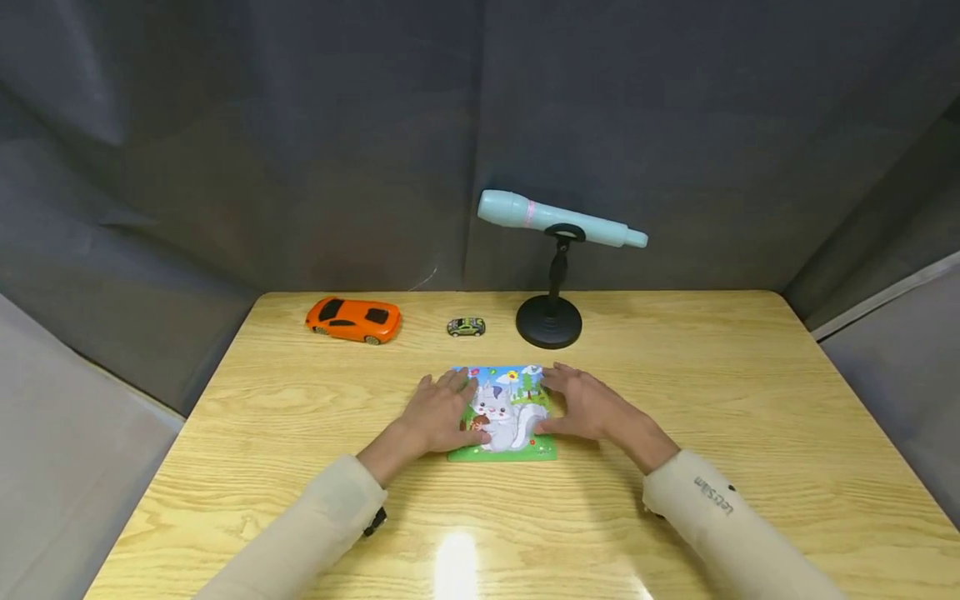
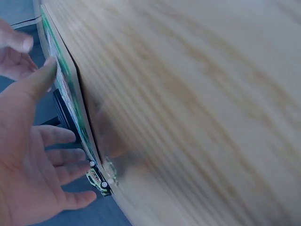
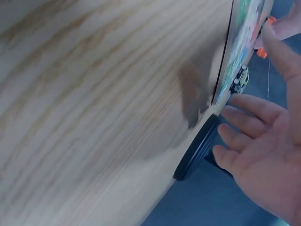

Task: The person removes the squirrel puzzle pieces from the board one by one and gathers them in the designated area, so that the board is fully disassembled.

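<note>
A flat square picture board (image 1: 502,421) with a cartoon grey squirrel lies on the wooden table between my two hands. At its left edge is my left hand (image 1: 437,415), fingers spread and thumb reaching over the picture. My right hand (image 1: 588,406) mirrors it on the opposite side, its thumb over the squirrel's tail and its fingertips by the upper right corner. Both palms look empty in the wrist views, where the left fingers (image 2: 63,157) and right fingers (image 3: 242,127) are loosely extended. The board's thin edge (image 2: 70,70) shows close to the table.
Behind the board stand an orange toy car (image 1: 354,321), a small green patterned toy car (image 1: 466,327) and a light-blue microphone (image 1: 570,220) on a black round-based stand (image 1: 549,323). Dark cloth (image 1: 360,150) hangs behind the table (image 1: 300,417).
</note>
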A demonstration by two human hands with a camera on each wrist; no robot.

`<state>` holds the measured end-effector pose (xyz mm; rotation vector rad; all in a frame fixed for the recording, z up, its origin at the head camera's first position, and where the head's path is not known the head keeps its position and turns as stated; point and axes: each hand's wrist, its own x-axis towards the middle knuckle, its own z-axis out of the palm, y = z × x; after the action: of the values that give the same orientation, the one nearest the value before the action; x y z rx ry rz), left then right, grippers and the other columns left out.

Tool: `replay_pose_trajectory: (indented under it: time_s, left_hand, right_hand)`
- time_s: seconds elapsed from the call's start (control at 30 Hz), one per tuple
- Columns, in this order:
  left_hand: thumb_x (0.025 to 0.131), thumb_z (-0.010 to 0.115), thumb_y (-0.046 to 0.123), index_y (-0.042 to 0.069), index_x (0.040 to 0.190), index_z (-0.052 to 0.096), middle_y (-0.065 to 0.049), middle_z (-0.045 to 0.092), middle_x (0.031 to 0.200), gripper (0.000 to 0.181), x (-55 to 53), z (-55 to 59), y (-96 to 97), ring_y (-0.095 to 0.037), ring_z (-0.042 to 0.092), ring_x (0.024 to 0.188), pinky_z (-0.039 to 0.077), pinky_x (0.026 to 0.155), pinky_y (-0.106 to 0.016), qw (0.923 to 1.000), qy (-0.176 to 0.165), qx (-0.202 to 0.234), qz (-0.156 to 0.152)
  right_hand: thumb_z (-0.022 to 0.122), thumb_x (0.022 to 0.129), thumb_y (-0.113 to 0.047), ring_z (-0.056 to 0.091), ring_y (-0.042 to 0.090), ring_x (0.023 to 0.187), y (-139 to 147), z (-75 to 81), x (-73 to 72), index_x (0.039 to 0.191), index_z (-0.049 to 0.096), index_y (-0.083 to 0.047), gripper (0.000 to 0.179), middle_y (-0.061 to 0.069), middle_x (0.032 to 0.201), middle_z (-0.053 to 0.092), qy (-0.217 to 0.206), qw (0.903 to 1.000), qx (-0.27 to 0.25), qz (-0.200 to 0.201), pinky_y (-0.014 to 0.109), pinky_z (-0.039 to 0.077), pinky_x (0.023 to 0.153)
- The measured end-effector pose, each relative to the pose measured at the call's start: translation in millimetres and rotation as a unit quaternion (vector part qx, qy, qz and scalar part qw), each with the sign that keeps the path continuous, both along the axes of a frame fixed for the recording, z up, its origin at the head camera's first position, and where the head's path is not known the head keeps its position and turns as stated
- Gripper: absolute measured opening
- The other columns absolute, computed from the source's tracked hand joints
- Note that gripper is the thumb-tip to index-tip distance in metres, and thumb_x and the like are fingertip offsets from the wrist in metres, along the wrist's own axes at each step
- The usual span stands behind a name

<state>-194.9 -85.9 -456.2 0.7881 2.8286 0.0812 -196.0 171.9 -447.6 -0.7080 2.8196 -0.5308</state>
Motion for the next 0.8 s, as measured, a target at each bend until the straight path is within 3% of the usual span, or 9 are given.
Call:
replay_pose_trajectory:
  time_s: [0.17,0.37,0.53,0.8]
  left_hand:
    - [0.085,0.053,0.064,0.011,0.146,0.037,-0.013,0.024,0.157,0.083,1.2,0.8,7.8,-0.029,0.023,0.146,0.025,0.114,-0.057,0.9984,-0.004,0.035,-0.045]
    - [0.085,0.055,0.063,0.018,0.145,0.040,-0.012,0.023,0.158,0.077,4.1,-1.0,18.0,-0.028,0.021,0.146,0.025,0.115,-0.054,0.9932,-0.028,0.052,-0.100]
    - [0.083,0.058,0.063,0.021,0.145,0.040,-0.011,0.022,0.158,0.077,4.6,-1.7,21.0,-0.028,0.020,0.147,0.025,0.116,-0.048,0.9928,-0.041,0.037,-0.106]
    - [0.084,0.058,0.062,0.022,0.146,0.038,-0.010,0.019,0.159,0.077,3.8,-3.6,21.6,-0.025,0.019,0.147,0.025,0.117,-0.047,0.9923,-0.045,0.017,-0.114]
  right_hand:
    - [0.077,0.078,-0.031,0.052,0.038,0.123,3.0,1.6,-11.6,0.121,0.061,0.005,0.058,0.022,0.128,0.058,0.047,0.9973,-0.044,-0.035,0.049,0.042,0.103]
    - [0.074,0.083,-0.023,0.061,0.027,0.096,-1.4,-1.8,-26.1,0.118,0.062,0.004,0.046,0.015,0.106,0.065,-0.002,0.9949,-0.060,-0.081,0.041,0.051,0.085]
    - [0.071,0.085,-0.019,0.051,0.014,0.071,-9.8,-5.7,-35.1,0.116,0.063,0.003,0.039,0.005,0.085,0.062,-0.059,0.9892,-0.085,-0.104,0.026,0.043,0.065]
    - [0.073,0.083,-0.020,0.050,0.012,0.069,-18.7,-7.3,-39.3,0.111,0.066,0.000,0.035,0.002,0.079,0.060,-0.067,0.9881,-0.080,-0.113,0.024,0.041,0.064]
